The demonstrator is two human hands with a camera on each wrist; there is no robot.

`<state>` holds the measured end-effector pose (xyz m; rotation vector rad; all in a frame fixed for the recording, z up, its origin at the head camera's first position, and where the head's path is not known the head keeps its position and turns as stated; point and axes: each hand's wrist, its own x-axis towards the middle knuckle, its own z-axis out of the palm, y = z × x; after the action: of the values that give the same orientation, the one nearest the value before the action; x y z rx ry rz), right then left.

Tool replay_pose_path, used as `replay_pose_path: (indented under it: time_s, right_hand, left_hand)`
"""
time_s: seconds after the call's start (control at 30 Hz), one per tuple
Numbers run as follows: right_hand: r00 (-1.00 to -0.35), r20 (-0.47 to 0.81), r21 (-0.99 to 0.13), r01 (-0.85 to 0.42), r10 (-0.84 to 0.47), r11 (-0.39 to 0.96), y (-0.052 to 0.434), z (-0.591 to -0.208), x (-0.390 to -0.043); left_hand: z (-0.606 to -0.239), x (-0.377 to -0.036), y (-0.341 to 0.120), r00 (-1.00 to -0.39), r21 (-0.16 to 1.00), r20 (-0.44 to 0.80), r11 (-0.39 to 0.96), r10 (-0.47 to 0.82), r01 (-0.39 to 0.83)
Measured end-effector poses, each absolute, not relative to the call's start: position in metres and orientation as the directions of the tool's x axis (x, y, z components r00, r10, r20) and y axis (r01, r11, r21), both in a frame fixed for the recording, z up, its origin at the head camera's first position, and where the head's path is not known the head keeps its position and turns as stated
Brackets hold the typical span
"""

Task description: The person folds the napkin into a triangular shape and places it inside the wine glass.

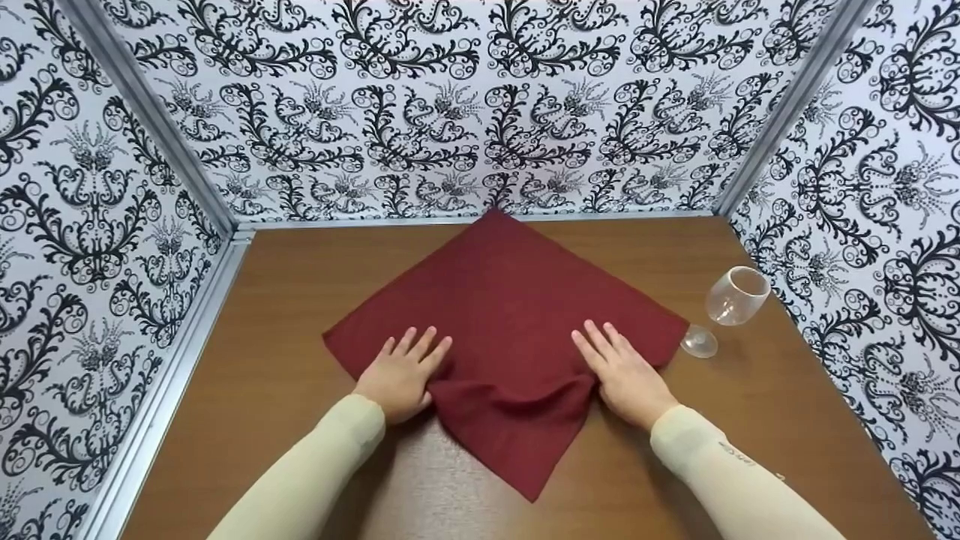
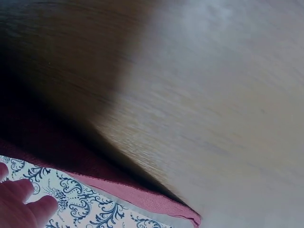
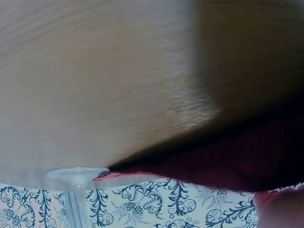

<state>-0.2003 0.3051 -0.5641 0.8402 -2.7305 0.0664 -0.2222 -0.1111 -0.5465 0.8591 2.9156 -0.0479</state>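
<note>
A dark red cloth napkin (image 1: 502, 300) lies as a diamond on the table, its far corner at the back wall. My left hand (image 1: 397, 375) rests on its left near edge, fingers straight and spread. On the right near edge lies my right hand (image 1: 626, 379), fingers also extended and its thumb hidden. Between the hands the napkin rises in a soft ridge, and its near corner hangs toward me. Both wrist views show the napkin's edge (image 2: 142, 197) from low down, close over the wood; the right one also catches the wine glass's foot (image 3: 78, 175).
An empty clear wine glass (image 1: 735, 300) stands upright at the right, its foot right at the napkin's right corner. Patterned black-and-white walls (image 1: 450, 112) with metal rails (image 1: 172, 352) bound the brown wooden table (image 1: 247, 420) at the back and both sides.
</note>
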Motion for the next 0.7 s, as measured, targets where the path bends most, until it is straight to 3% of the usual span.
replay_pose_path:
  time_s: [0.4,0.7]
  right_hand:
    - [-0.789,0.322,-0.017,-0.557,-0.523,0.830,0.308,-0.560,-0.207]
    - [-0.868,0.244,-0.141,-0.473,-0.432,0.870,0.309,-0.558,-0.208]
  left_hand:
    - [-0.543,-0.228,-0.113,-0.870,0.035,-0.076,0.873,0.488,0.486]
    - [-0.543,-0.234,-0.114,-0.894,0.091,-0.057,0.894,0.444,0.438]
